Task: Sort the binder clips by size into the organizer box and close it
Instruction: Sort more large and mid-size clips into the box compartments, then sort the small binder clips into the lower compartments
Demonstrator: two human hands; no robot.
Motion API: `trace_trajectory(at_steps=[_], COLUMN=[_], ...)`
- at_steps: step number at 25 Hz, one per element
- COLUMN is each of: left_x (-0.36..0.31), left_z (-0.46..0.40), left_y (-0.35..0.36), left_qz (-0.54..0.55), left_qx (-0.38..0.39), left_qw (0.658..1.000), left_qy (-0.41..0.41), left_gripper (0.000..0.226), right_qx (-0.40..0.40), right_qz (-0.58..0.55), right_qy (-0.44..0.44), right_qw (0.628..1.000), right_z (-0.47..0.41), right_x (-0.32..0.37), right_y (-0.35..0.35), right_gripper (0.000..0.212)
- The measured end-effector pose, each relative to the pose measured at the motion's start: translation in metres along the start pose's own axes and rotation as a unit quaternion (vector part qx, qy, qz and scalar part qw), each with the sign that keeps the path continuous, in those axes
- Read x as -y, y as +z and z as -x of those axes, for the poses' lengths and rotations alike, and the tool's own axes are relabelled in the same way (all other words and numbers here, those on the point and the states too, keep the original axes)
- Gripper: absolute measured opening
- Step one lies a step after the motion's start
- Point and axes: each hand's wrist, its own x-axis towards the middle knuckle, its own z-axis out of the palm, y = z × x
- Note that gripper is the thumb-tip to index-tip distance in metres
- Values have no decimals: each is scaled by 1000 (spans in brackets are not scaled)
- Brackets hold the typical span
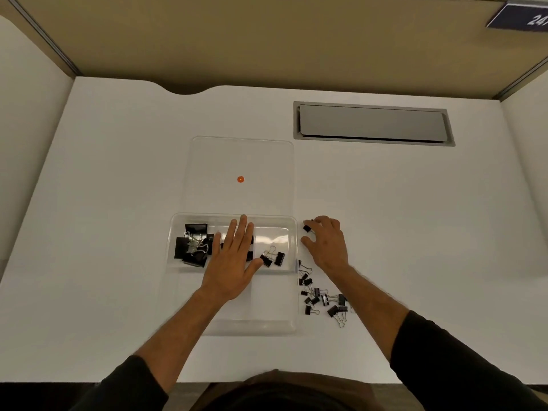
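A clear organizer box lies open on the white desk, its lid folded back flat behind it. Several large black binder clips fill the far left compartment. Two small clips lie in the far right compartment. My left hand rests flat, fingers spread, over the far middle compartment and hides most of its contents. My right hand is just right of the box, fingertips closed on a small black clip. A pile of small clips lies on the desk right of the box.
An orange dot marks the middle of the lid. A grey cable hatch is set into the desk at the back right. Beige partition walls enclose the desk at the back and sides.
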Motion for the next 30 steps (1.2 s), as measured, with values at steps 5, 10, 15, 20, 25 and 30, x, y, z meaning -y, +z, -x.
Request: trace_trajectory(at_steps=[5, 10, 15, 20, 25, 30], left_x=[-2, -3, -2, -2, -1, 0], left_z=[0, 0, 1, 2, 1, 1], left_y=[2, 3, 3, 4, 6, 5], left_qz=[-16, -28, -44, -38, -25, -20], left_qx=[-2, -2, 0, -3, -4, -5], left_qw=[1000, 1000, 999, 999, 1000, 1000], left_qy=[-3, -7, -5, -3, -1, 0], left_gripper=[76, 76, 77, 76, 76, 76], right_qx=[12, 1, -21, 15, 41, 33], right_qz=[-2, -175, -261, -250, -242, -224], right_qy=[-21, 53, 22, -11, -12, -22], right_qw=[1000, 983, 965, 968, 969, 974], right_z=[5, 25, 38, 44, 43, 47], right_x=[2, 20, 53, 74, 84, 77], right_y=[4, -20, -31, -21, -18, -21], right_gripper=[22, 62, 77, 84, 88, 82])
